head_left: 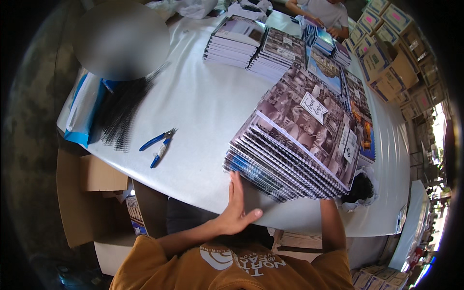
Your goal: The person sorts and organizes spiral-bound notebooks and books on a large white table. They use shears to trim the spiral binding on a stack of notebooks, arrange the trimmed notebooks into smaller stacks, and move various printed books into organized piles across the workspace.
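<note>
A tall, slanting stack of spiral-bound notebooks (302, 123) with brown photo-collage covers stands at the table's near right. Its black coil edges face me, and some lower covers show blue. My left hand (236, 209) is open, thumb apart, with its fingertips at the stack's lower left corner. On the other side, my right forearm (332, 222) reaches up to the stack's near right edge. The stack hides my right hand, so its grip cannot be seen. Blue-handled cutters (159, 146) lie on the table, left of my left hand.
Black plastic coils (121, 113) lie beside a blue-and-white packet (83, 111) at the table's left. More notebook stacks (234, 41) stand at the back. A person (324, 17) sits across the white table (188, 96). Cardboard boxes (386, 53) pile up right; an open carton (79, 203) stands below left.
</note>
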A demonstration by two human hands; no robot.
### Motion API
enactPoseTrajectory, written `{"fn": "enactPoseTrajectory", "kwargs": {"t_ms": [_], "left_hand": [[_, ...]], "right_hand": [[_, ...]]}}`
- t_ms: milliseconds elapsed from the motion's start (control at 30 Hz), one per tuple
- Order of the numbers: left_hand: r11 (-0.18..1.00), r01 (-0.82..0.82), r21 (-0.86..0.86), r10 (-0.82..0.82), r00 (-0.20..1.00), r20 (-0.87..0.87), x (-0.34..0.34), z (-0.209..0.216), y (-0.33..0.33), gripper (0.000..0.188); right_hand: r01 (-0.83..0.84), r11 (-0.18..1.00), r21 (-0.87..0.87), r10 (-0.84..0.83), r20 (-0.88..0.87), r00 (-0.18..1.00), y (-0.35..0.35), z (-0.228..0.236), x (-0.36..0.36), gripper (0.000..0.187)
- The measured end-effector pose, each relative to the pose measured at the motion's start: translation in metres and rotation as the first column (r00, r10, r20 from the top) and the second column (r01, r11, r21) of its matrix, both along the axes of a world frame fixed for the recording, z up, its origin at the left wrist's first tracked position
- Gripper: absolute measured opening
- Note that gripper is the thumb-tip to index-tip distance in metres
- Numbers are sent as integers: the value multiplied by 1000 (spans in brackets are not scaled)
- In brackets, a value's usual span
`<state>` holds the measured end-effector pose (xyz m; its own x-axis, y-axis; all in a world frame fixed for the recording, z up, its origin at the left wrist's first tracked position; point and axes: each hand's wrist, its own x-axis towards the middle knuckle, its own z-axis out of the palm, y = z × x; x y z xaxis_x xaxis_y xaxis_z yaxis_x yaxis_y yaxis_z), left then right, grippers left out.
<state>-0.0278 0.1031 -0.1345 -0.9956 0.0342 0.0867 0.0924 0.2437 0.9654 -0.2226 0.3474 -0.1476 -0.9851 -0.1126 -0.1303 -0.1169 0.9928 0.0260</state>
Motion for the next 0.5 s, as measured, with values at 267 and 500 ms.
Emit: {"fn": "enactPoseTrajectory", "kwargs": {"t_ms": [267,500], "left_hand": [[752,-254,609,228,966,121,-133,31,-66,80],[562,-17,827,-151,981,123,-165,-25,-189,60]], "right_hand": [[-20,839,-544,70,72,995,-98,-20,64,69],[101,-42,-994,205,91,975,-114,-31,58,52]]}}
